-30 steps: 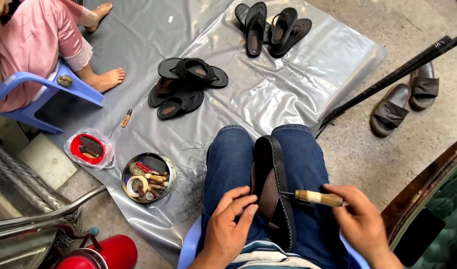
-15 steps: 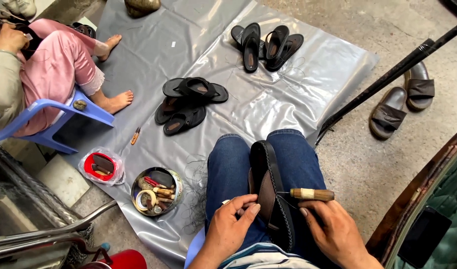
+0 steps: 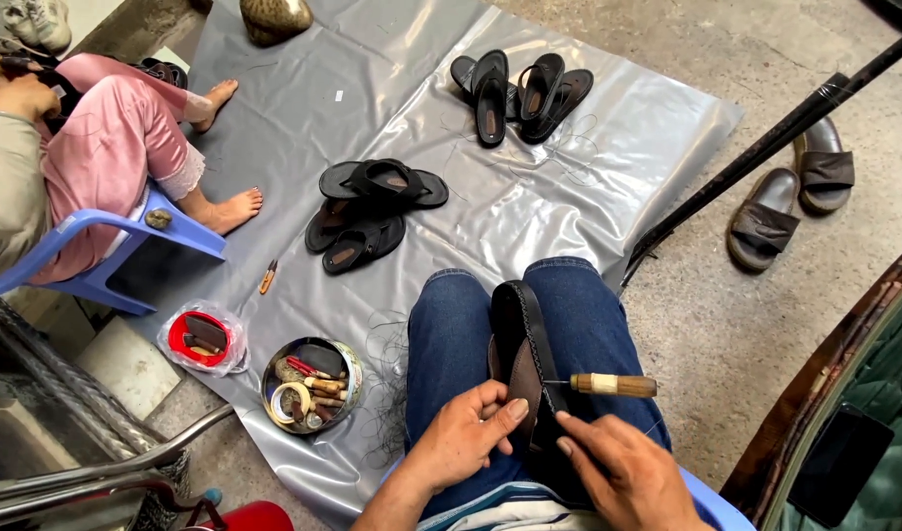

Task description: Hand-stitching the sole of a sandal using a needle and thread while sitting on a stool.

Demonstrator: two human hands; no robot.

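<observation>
Brown sandal upright between the knees, sole edge up, left hand closed on its near end. Right hand pinching the same end, fingers curled; wooden-handled awl stuck into the sole edge, apart from both hands. Round tin of tools on the grey plastic sheet beside the left knee

The sandal's near end is hidden behind both hands, and the awl's needle seems buried.
</observation>
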